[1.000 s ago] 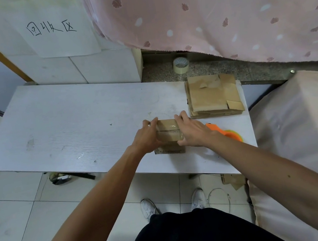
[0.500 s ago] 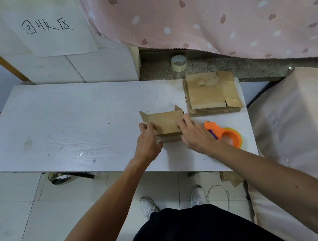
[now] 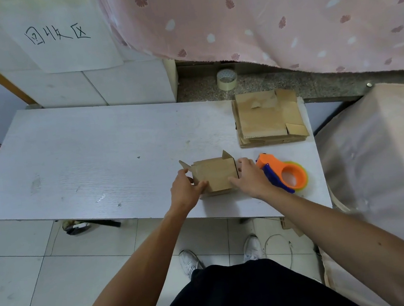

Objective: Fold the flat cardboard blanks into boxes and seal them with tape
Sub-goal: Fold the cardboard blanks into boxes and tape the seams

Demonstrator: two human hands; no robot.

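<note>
Writing: one white paper sheet [image 3: 69, 49] on the tiled wall at top left, hand-lettered in black marker "回收区". That is the only text you can read from here.

Surface: a long white wood-grain table [image 3: 93, 163], scuffed, with a few dark specks.
- Your small brown cardboard box [image 3: 216, 176] sits near the front edge, right of centre. Two short flaps stand up at its far corners.
- Your left hand [image 3: 184, 191] grips the box's left side, with the thumb laid on the near face and the fingers curled round the edge.
- Your right hand [image 3: 247, 179] holds the right side the same way, thumb on the near face and fingers wrapped over the right edge.
- Just beside your right hand lies an orange and blue plastic tape dispenser [image 3: 284, 173]. You cannot tell whether they touch.
- At the far right corner is a stack of flat brown cardboard blanks [image 3: 266, 118], apart from the box.

Room:
- A speckled grey stone ledge [image 3: 200, 92] runs behind the table and carries a roll of clear tape [image 3: 227, 79].
- A pink curtain with leaf and dot print [image 3: 267, 14] hangs over the ledge.
- A pale cloth-covered bulk [image 3: 379, 166] stands to the right of the table.
- Below are white floor tiles [image 3: 19, 282], with your white shoes [image 3: 190, 262] at the table's front edge.
</note>
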